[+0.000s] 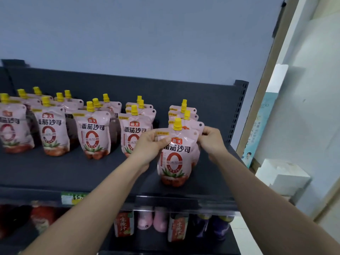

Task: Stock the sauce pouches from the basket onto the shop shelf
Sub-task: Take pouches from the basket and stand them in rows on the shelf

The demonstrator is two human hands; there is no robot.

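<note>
A pink sauce pouch with a yellow cap stands upright on the dark shelf, at the front of the rightmost row. My left hand pinches its top left corner. My right hand grips its top right corner. Several more pink pouches stand in rows to the left and behind. The basket is out of view.
The shelf's right upright post stands close to my right hand. A lower shelf holds pouches and bottles. White boxes sit on the floor to the right. A green price label is on the shelf's front edge.
</note>
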